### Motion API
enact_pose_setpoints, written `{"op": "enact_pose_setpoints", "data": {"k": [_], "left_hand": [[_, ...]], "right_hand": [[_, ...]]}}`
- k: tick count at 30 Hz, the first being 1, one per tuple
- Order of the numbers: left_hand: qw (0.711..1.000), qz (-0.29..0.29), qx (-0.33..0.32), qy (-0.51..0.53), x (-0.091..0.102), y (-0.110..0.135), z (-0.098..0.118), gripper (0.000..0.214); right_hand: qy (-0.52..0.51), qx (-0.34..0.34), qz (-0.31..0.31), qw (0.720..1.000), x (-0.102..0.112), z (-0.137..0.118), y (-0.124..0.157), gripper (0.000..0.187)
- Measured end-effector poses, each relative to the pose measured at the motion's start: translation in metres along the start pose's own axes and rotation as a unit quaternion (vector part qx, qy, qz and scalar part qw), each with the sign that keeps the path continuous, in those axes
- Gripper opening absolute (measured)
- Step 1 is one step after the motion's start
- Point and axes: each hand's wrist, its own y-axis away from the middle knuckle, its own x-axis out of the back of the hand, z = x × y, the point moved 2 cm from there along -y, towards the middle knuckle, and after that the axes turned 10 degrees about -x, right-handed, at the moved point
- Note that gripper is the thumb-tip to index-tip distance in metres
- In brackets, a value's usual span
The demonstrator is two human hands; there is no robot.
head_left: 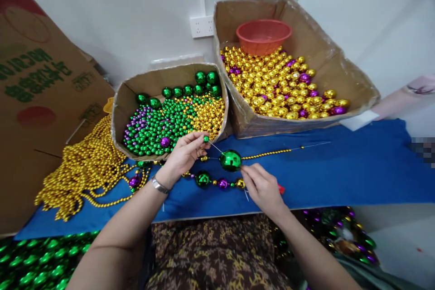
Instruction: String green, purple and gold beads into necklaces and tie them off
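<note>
My left hand (190, 148) pinches a small green bead (206, 138) between thumb and fingertips, just in front of the smaller box. A thin thread runs from it to a large shiny green ball (230, 160). At that ball's lower right edge, the fingers of my right hand (261, 186) are closed; whether they grip the ball or a thread is hidden. A string of small gold beads (267, 154) stretches right from the large ball, its bare thread end lying on the cloth. Nearer me lies a strung row with a green ball (202, 179), a purple ball (223, 183) and a gold ball (240, 183).
A carton (118, 113) of small green, purple and gold beads stands behind my left hand. To its right, a bigger carton (244, 122) holds gold and purple balls and a red basin (263, 38). Gold bead strands (88, 167) pile at left on the blue cloth (356, 176).
</note>
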Motion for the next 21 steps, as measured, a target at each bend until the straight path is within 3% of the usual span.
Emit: {"op": "enact_pose_setpoints", "data": {"k": [13, 16, 21], "left_hand": [[0.999, 0.014, -0.030, -0.036, -0.003, 0.003, -0.003, 0.028], [0.994, 0.002, -0.064, -0.094, -0.003, 0.003, -0.001, 0.028], [0.960, -0.015, -0.153, -0.233, -0.010, 0.004, 0.004, 0.030]], "right_hand": [[0.018, 0.016, 0.001, 1.000, 0.001, 0.003, 0.001, 0.023], [0.036, 0.014, 0.001, 0.999, 0.001, 0.004, 0.002, 0.024], [0.095, 0.018, 0.010, 0.995, 0.010, 0.010, -0.001, 0.026]]}}
